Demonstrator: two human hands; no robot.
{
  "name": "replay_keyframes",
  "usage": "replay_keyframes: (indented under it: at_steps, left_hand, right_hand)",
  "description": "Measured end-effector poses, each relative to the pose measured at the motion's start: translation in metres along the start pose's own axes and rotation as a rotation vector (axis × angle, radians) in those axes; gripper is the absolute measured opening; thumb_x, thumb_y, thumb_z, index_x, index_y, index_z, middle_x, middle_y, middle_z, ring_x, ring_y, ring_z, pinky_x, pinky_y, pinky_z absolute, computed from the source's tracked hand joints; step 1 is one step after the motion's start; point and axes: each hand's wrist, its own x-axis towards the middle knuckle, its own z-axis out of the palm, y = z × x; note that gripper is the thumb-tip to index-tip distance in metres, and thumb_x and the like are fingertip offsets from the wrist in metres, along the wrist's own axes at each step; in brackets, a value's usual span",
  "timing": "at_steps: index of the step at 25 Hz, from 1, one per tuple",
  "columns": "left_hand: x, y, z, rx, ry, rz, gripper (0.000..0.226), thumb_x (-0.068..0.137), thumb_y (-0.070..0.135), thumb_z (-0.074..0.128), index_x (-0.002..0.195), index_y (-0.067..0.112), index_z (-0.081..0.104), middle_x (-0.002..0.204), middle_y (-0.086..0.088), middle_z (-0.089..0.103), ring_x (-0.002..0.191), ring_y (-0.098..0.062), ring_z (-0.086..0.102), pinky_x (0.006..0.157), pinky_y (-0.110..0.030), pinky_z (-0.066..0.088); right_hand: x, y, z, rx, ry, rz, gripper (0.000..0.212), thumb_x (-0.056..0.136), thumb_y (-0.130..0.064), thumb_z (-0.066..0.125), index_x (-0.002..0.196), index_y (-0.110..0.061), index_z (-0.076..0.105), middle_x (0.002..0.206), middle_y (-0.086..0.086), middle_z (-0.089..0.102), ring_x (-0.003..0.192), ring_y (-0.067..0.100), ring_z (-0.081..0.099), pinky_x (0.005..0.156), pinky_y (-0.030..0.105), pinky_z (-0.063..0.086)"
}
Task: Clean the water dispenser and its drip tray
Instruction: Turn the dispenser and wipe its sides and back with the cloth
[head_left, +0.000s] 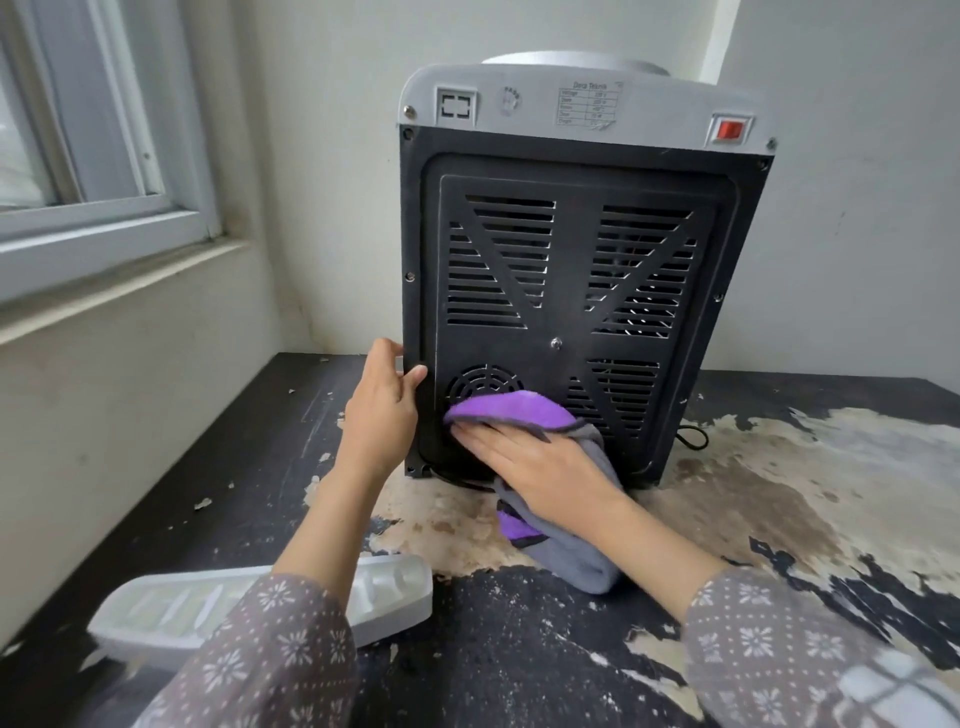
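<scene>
The water dispenser (576, 291) stands on the table with its black vented back panel facing me and a red switch at its top right. My left hand (382, 410) grips the panel's lower left edge, thumb on the back, fingers round the side. My right hand (540, 467) lies flat, fingers straight, pressing a purple and grey cloth (519, 415) against the bottom of the panel near the round fan grille. The cloth's loose end hangs down onto the table. The white drip tray (400, 597) lies at the front left, partly hidden by my left sleeve.
The black table (519, 649) has a worn, peeling surface with pale flakes. A wall and a window sill (104, 280) close off the left side. The dispenser's black power cord (693, 439) loops out at its lower right.
</scene>
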Motion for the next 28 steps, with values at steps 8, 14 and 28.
replay_keyframes:
  at_steps: [8,14,28]
  left_hand:
    - [-0.001,-0.002,0.005,0.023,0.022,-0.012,0.008,0.101,0.022,0.04,0.098,0.017,0.033,0.07,0.005,0.041,0.06,-0.013,0.041,0.06,-0.035,0.028]
    - [-0.001,-0.002,0.004,0.01,0.009,-0.007,0.011,0.101,0.023,0.039,0.097,0.014,0.033,0.067,0.001,0.039,0.058,-0.017,0.036,0.055,-0.035,0.029]
    - [-0.001,-0.001,0.006,0.023,0.035,-0.013,0.01,0.102,0.022,0.038,0.098,0.016,0.032,0.07,0.003,0.043,0.06,-0.017,0.04,0.056,-0.035,0.029]
  right_hand:
    - [0.006,0.003,-0.002,0.029,0.048,0.083,0.076,0.07,-0.002,0.025,0.143,-0.014,0.042,0.148,-0.004,0.039,0.131,0.009,0.043,0.096,0.024,0.045]
    - [-0.029,0.046,-0.027,-0.115,-0.087,-0.006,0.067,0.079,-0.005,0.033,0.145,-0.017,0.037,0.149,-0.006,0.038,0.131,0.007,0.043,0.1,0.024,0.035]
    - [0.005,0.016,-0.012,-0.13,0.067,0.042,0.061,0.084,-0.005,0.029,0.145,-0.009,0.032,0.15,-0.003,0.034,0.134,0.011,0.036,0.11,0.024,0.023]
